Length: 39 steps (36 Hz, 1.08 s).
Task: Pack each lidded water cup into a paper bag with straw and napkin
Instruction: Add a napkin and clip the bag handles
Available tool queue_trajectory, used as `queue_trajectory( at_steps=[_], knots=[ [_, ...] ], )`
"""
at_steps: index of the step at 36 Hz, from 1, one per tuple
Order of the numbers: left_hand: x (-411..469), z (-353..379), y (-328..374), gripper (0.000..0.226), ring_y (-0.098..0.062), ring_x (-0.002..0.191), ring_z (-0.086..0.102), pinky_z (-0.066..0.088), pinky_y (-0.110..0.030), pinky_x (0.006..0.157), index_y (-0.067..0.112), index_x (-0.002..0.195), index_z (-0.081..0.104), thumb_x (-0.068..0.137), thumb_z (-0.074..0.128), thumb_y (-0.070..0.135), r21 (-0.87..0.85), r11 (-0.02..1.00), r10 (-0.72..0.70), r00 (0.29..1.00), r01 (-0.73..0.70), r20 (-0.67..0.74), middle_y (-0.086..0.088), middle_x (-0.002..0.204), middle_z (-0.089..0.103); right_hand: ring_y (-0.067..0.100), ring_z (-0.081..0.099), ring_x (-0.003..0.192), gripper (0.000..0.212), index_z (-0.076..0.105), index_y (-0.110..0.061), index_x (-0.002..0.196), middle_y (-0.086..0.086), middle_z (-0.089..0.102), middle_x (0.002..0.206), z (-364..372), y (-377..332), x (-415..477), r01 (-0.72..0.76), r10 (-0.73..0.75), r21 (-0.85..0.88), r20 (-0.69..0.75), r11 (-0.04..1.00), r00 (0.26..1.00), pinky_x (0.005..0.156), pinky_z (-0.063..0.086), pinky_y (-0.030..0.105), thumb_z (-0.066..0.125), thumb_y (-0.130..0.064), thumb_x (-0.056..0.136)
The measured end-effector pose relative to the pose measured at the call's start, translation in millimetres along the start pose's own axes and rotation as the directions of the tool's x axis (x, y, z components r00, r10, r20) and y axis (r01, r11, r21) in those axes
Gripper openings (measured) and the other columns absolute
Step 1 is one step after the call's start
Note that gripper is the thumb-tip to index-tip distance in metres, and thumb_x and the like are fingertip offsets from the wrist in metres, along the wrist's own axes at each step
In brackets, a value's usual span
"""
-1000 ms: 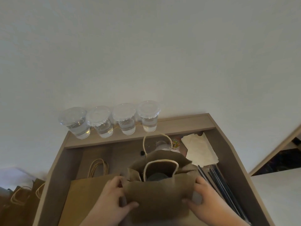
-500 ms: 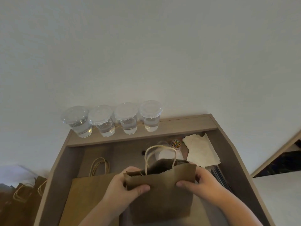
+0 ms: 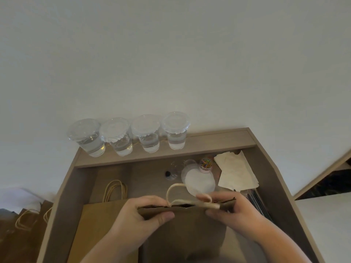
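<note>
Brown paper bag (image 3: pixel 182 230): stands near centre in the desk (image 3: pixel 76 190) recess, mouth pressed flat, contents hidden. Your left hand (image 3: pixel 140 219) pinches the top edge at its left end. Your right hand (image 3: pixel 233 215) pinches the right end, over a handle loop. Lidded water cups (image 3: pixel 147 135): four, in a row on the back ledge (image 3: pixel 209 143). Napkins (image 3: pixel 237 173): back right. Dark sticks (image 3: pixel 260 204), probably straws: just beside them.

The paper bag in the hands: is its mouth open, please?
No, the left hand and right hand pinch the top of the paper bag shut.
</note>
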<state>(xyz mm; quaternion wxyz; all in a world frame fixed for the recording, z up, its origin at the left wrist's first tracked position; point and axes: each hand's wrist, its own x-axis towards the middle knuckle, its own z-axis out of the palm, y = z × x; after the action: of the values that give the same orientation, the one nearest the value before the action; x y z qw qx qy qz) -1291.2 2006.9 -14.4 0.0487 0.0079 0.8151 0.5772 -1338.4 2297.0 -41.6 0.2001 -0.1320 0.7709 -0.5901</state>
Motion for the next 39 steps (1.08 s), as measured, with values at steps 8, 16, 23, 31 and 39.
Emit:
queue_trajectory(
  at_steps=[8,16,23,31,39],
  knots=[
    [-5.2,-10.3,5.9,0.017,-0.012,0.082,0.072,0.055,-0.026,0.076,0.022,0.085,0.083,0.086,0.085,0.039,0.015,1.0,-0.005,1.0,0.004,0.016,0.002,0.084,0.076,0.007,0.069,0.096,0.025,0.08,-0.042,0.103,-0.01,0.077,0.1,4.3,-1.2,1.8,0.004,0.001,-0.065,0.08,0.998,0.997,0.084,0.048,0.025,0.071,-0.061,0.088],
    [-10.5,-11.7,3.1,0.029,-0.016,0.084,0.076,0.06,-0.044,0.084,0.031,0.091,0.085,0.075,0.079,0.055,-0.015,0.986,-0.168,0.984,0.167,-0.055,-0.002,0.086,0.081,0.04,0.07,0.096,0.076,0.081,-0.007,0.106,0.02,0.077,0.102,8.2,5.2,6.8,0.003,-0.013,0.154,0.063,0.988,0.998,0.088,0.051,0.049,0.066,-0.079,0.087],
    [-5.5,-10.6,2.6,0.027,-0.016,0.088,0.077,0.063,-0.041,0.085,0.035,0.093,0.085,0.079,0.075,0.056,-0.078,0.97,-0.234,0.972,0.23,-0.037,0.0,0.091,0.082,0.017,0.072,0.081,0.044,0.084,-0.023,0.105,0.005,0.076,0.085,-19.3,34.7,67.5,-0.077,0.117,0.159,-0.261,0.984,0.958,0.081,0.058,0.038,0.055,-0.056,0.101],
    [-5.4,-4.3,6.3,0.024,-0.006,0.077,0.075,0.054,-0.015,0.068,0.029,0.084,0.086,0.072,0.08,0.05,-0.068,0.972,-0.231,0.97,0.226,-0.076,0.001,0.08,0.081,0.009,0.065,0.073,0.026,0.081,-0.027,0.112,-0.01,0.073,0.089,-45.6,81.9,154.7,-0.331,0.128,-0.373,-0.475,0.867,0.871,0.067,0.049,0.026,0.06,-0.02,0.098],
    [-6.7,-5.3,6.0,0.02,-0.014,0.078,0.074,0.058,-0.025,0.075,0.019,0.085,0.086,0.074,0.083,0.035,-0.142,0.964,-0.234,0.972,0.226,-0.038,-0.009,0.081,0.08,0.02,0.07,0.078,0.021,0.081,-0.039,0.108,-0.005,0.078,0.103,-51.3,87.3,194.6,-0.419,0.164,-0.534,-0.46,0.734,0.873,0.071,0.06,0.035,0.063,-0.037,0.097]
  ],
)
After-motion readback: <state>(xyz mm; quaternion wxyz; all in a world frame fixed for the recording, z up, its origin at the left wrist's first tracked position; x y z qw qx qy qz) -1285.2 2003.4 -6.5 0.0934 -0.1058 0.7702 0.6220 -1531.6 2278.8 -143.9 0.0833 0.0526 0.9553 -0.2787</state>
